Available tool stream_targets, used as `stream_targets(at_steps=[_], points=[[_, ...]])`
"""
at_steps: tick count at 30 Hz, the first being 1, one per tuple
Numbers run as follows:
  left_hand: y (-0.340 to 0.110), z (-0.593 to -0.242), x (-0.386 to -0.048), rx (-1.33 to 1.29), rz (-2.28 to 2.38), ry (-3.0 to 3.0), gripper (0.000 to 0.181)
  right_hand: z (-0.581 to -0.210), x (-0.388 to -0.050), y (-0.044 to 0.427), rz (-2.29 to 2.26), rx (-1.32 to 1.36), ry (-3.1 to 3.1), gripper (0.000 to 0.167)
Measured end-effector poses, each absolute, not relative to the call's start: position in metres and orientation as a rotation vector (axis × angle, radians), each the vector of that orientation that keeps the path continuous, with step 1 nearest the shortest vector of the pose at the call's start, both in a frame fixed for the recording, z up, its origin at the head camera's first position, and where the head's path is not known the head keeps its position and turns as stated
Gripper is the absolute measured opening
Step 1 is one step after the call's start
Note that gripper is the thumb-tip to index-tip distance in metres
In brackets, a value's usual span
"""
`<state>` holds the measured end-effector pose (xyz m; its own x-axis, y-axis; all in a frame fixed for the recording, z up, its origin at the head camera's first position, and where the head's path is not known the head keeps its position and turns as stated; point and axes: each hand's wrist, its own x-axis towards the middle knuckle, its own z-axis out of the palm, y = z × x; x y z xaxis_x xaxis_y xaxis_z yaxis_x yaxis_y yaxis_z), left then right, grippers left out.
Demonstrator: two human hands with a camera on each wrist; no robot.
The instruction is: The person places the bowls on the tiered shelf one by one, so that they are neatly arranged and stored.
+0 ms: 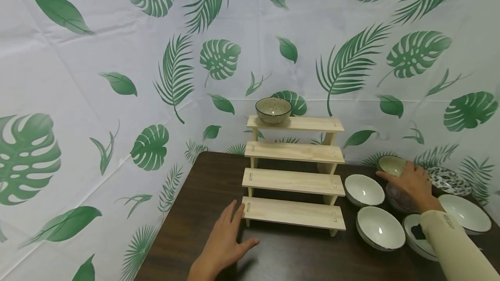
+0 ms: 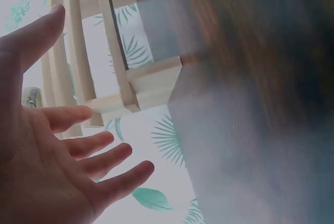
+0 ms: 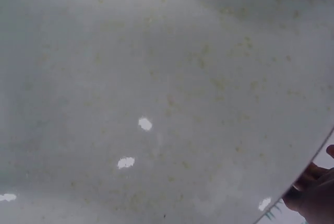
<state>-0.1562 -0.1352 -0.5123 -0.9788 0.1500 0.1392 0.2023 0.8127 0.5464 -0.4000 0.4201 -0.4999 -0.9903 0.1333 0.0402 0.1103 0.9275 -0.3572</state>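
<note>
My right hand (image 1: 416, 185) is over the dishes at the back right, with the thumb at the left of a small beige bowl (image 1: 392, 165) and the fingers at its right. Whether it grips the bowl cannot be told. In the right wrist view, a large speckled pale dish (image 3: 156, 88) fills the picture and its rim hides part of the hand (image 3: 318, 198). My left hand (image 1: 222, 240) is spread, its fingertips close to the left end of the lowest step of a wooden tiered stand (image 1: 293, 211). It holds nothing in the left wrist view.
A speckled bowl (image 1: 273, 112) sits on the stand's top step. Right of the stand are white bowls (image 1: 364, 190), a dark purplish bowl (image 1: 398, 198), a black-and-white patterned plate (image 1: 449, 180) and a white dish (image 1: 465, 212). A leaf-print cloth (image 1: 250, 55) hangs behind the dark table (image 1: 187, 211).
</note>
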Motion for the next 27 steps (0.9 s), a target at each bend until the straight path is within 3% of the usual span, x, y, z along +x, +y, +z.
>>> stream_targets(at_steps=[8, 27], points=[[-0.136, -0.516, -0.176, -0.233, -0.968, -2.994, 0.101, -0.504, -0.406, 0.423, 0.555, -0.166, -3.019, 0.131], [-0.126, -0.520, -0.183, -0.353, -0.903, -3.010, 0.094, -0.504, -0.411, 0.427, 0.647, -0.203, -3.058, 0.132]])
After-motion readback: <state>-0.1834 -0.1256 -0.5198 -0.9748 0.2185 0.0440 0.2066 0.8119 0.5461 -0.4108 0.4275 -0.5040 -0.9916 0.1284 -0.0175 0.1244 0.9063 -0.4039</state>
